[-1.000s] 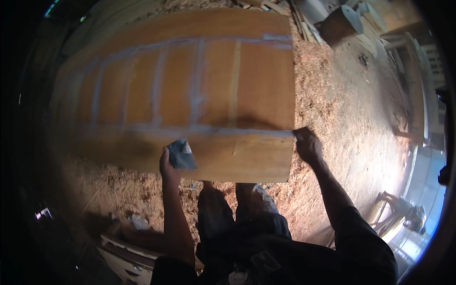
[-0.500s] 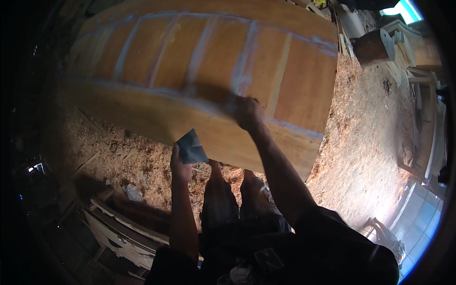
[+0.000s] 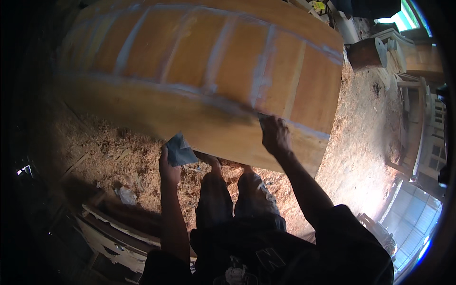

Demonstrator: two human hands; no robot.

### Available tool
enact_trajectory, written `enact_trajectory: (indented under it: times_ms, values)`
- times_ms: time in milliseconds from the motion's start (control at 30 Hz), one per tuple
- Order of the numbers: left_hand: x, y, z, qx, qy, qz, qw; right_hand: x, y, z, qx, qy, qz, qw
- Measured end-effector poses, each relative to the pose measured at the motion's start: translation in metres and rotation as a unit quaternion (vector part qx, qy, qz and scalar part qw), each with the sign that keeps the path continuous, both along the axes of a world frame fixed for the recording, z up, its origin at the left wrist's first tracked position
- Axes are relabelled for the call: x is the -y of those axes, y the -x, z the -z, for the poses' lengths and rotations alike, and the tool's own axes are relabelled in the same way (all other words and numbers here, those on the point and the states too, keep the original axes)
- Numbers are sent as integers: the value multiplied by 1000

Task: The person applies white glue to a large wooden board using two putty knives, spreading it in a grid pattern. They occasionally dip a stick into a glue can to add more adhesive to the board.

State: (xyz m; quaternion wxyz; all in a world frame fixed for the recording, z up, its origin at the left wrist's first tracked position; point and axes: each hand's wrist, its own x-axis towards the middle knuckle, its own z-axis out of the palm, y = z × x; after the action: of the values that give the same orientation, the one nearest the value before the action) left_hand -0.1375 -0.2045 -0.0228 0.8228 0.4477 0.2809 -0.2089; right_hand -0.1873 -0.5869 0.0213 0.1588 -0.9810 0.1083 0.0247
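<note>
A large brown wooden panel (image 3: 190, 121) lies flat in front of me, with greyish-white filler stripes along the joints of its boards. My left hand (image 3: 170, 168) pinches a folded grey sheet of sandpaper (image 3: 181, 151) by the panel's near edge. On the panel, right of its middle, my right hand (image 3: 276, 135) is closed over a small dark piece of sandpaper (image 3: 261, 120). Only the left edge of that piece shows past the fingers. It lies just on the near side of the lengthwise filler line.
Wood shavings (image 3: 361, 128) cover the floor around the panel. A log-like round block (image 3: 368, 53) and stacked wood stand at the far right. Wooden frames (image 3: 413, 123) lean along the right side. Boards (image 3: 114, 242) lie at the lower left, near a crumpled plastic piece (image 3: 126, 195).
My right hand has slid right and toward me over the panel. My left hand with the sandpaper has shifted slightly left. The whole view has shifted a little.
</note>
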Motion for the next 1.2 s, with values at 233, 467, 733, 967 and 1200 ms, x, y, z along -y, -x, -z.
enact_trajectory:
  times_ms: [233, 467, 733, 967, 1200]
  values:
    - [-15, -67, -16, 58, 34, 58, 996, 32, 24, -23, -61, -17, 72, 995]
    - [-17, -100, -5, 21, 33, 82, 996, -48, -33, 6, 0, -67, 110, 992]
    - [-25, -103, 0, 51, -64, 54, 995, -148, -89, 1, 9, -80, -71, 994]
    - [-60, -110, -10, 58, -10, -13, 998, -158, -46, 12, -24, -113, -123, 986]
    - [-64, -100, -7, 31, 27, -45, 998, -133, -94, -12, -57, -43, 36, 997]
